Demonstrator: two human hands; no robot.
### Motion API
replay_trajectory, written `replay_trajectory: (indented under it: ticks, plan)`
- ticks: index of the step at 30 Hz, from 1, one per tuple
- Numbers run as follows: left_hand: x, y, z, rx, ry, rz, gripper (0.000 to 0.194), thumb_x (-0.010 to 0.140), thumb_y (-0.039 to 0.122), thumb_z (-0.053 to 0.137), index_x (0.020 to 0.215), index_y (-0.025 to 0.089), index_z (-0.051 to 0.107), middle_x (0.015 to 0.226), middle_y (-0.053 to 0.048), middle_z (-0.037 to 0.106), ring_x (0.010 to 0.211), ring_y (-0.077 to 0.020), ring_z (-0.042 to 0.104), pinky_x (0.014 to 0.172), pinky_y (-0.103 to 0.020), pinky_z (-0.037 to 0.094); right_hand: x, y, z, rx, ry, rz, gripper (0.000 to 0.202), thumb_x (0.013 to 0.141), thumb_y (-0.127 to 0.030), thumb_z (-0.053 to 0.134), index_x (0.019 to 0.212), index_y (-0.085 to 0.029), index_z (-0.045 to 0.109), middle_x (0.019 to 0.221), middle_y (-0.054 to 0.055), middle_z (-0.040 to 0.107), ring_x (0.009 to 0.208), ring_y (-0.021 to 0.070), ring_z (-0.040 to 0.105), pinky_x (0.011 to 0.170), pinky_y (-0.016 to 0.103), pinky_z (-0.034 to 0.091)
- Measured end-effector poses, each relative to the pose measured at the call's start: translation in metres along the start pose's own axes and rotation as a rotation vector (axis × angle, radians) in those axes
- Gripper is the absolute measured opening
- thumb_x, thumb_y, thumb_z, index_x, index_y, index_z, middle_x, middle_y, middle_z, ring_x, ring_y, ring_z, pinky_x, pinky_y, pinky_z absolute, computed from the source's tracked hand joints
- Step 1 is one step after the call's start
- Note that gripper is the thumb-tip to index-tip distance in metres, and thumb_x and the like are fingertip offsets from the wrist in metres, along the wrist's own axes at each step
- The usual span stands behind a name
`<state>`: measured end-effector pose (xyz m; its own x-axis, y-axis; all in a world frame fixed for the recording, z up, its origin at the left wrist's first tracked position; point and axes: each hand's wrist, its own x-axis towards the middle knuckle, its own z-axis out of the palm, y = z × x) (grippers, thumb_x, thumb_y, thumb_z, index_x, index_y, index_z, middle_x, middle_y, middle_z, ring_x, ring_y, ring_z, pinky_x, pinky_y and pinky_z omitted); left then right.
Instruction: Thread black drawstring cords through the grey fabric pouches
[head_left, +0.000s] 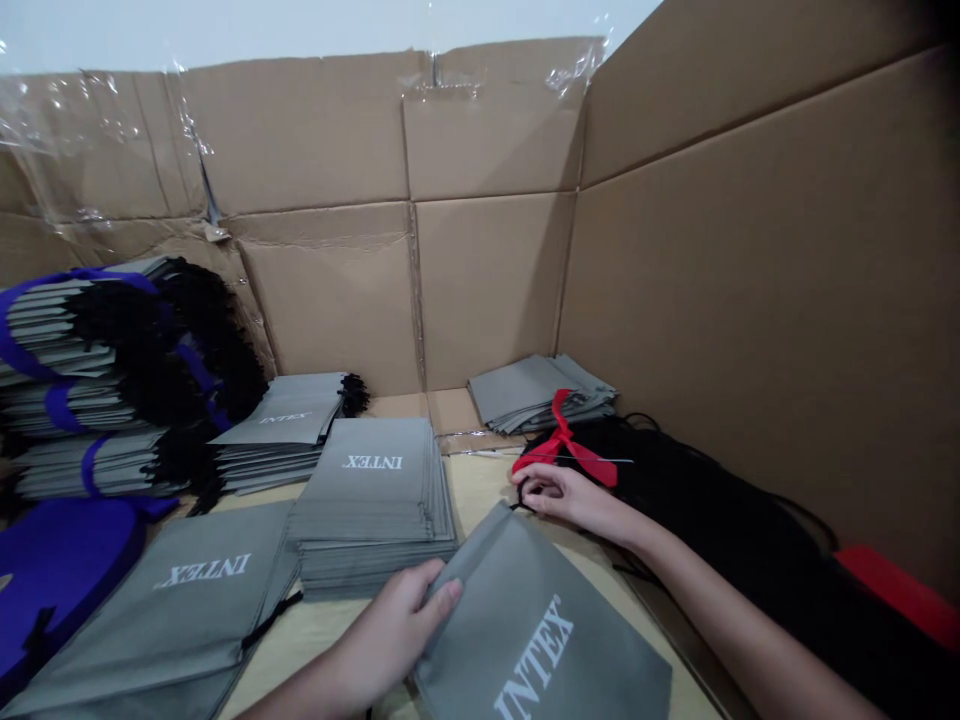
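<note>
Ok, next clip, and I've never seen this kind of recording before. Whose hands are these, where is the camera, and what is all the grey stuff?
There is no machine here: a person works with two bare hands, and the single picture comes from a camera on their head, looking forward and down.

The left hand pinches the near edge of a grey fabric bag printed INTEX, lying on the tan table. The right hand is closed at the bag's far corner, by a bundle of black cords tied with a red ribbon; what its grip holds is too small to tell.

More grey bags lie in stacks, with purple-banded bundles on the left. Cardboard walls stand around the table.
</note>
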<state>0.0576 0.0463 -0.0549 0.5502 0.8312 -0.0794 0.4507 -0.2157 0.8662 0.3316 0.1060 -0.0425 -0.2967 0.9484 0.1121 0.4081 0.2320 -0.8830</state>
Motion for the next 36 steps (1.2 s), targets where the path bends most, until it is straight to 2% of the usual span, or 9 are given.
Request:
replay_trajectory:
  ticks: [5,8,11,16,20,27,32,34,36]
  plan:
    - [0.000,0.000,0.001,-0.057,-0.021,0.008,0.042,0.087,0.052,0.040,0.090,0.013,0.057,0.091,-0.005,0.061,0.088,-0.0193,0.055,0.077,-0.024,0.042,-0.001,0.000,0.000,-0.041,-0.076,-0.021,0.040,0.067,-0.029,0.066,0.105,-0.017,0.058,0.087,0.003,0.058,0.082,0.0174,0.056,0.077,0.032,0.044]
    - [0.000,0.000,0.001,-0.068,-0.031,0.017,0.043,0.086,0.053,0.041,0.089,0.013,0.057,0.089,-0.004,0.060,0.087,-0.0189,0.054,0.075,-0.024,0.042,-0.002,-0.002,-0.001,-0.095,-0.096,-0.049,0.024,0.067,-0.024,0.066,0.090,-0.019,0.063,0.096,0.004,0.058,0.090,0.0197,0.053,0.083,0.032,0.040]
    - [0.000,0.000,0.000,-0.081,-0.033,0.018,0.044,0.085,0.055,0.041,0.088,0.014,0.056,0.086,-0.003,0.059,0.085,-0.0181,0.054,0.073,-0.024,0.042,-0.002,-0.003,-0.002,-0.121,-0.105,-0.041,0.009,0.072,-0.027,0.062,0.077,-0.019,0.062,0.082,0.002,0.060,0.082,0.0199,0.055,0.078,0.032,0.041]
    - [0.001,0.001,-0.001,-0.056,-0.022,-0.010,0.048,0.084,0.059,0.040,0.085,0.014,0.057,0.084,-0.003,0.058,0.082,-0.0177,0.053,0.073,-0.024,0.042,-0.001,-0.001,-0.003,-0.114,-0.056,-0.035,0.007,0.074,-0.026,0.057,0.075,-0.019,0.057,0.075,0.000,0.058,0.077,0.0185,0.056,0.073,0.029,0.042]
    - [0.000,0.003,-0.002,-0.102,-0.041,-0.023,0.050,0.081,0.061,0.041,0.086,0.015,0.058,0.082,-0.002,0.058,0.081,-0.0176,0.053,0.074,-0.025,0.043,-0.001,0.001,-0.006,-0.107,-0.034,-0.034,0.014,0.078,-0.029,0.053,0.075,-0.018,0.060,0.074,0.001,0.059,0.071,0.0179,0.058,0.068,0.029,0.044]
    - [0.000,0.005,-0.001,-0.149,-0.043,-0.040,0.054,0.080,0.064,0.042,0.085,0.012,0.058,0.080,-0.003,0.057,0.076,-0.0171,0.053,0.072,-0.026,0.043,-0.006,-0.002,-0.019,-0.128,-0.049,-0.002,0.032,0.079,-0.043,0.055,0.087,-0.015,0.068,0.076,0.005,0.063,0.075,0.0203,0.057,0.070,0.032,0.042]
    - [0.001,0.002,0.000,-0.087,-0.026,-0.032,0.052,0.081,0.062,0.041,0.084,0.013,0.057,0.078,-0.002,0.055,0.076,-0.0166,0.052,0.070,-0.025,0.042,-0.008,-0.005,-0.020,-0.121,-0.114,-0.001,0.037,0.082,-0.047,0.052,0.099,-0.017,0.065,0.099,0.008,0.063,0.093,0.0227,0.056,0.083,0.034,0.040]
    - [0.001,0.002,0.000,-0.061,-0.020,-0.036,0.050,0.082,0.061,0.040,0.083,0.014,0.057,0.078,-0.002,0.055,0.076,-0.0165,0.052,0.069,-0.025,0.042,-0.007,-0.005,-0.018,-0.141,-0.142,-0.016,0.033,0.078,-0.046,0.058,0.095,-0.019,0.066,0.100,0.006,0.061,0.094,0.0229,0.055,0.085,0.034,0.039]
    - [0.000,0.003,-0.001,-0.049,-0.021,-0.034,0.049,0.082,0.060,0.040,0.081,0.014,0.056,0.077,-0.001,0.054,0.075,-0.0162,0.051,0.068,-0.025,0.042,-0.006,-0.003,-0.015,-0.159,-0.155,-0.037,0.028,0.076,-0.046,0.061,0.084,-0.020,0.065,0.092,0.004,0.059,0.089,0.0217,0.054,0.083,0.033,0.039]
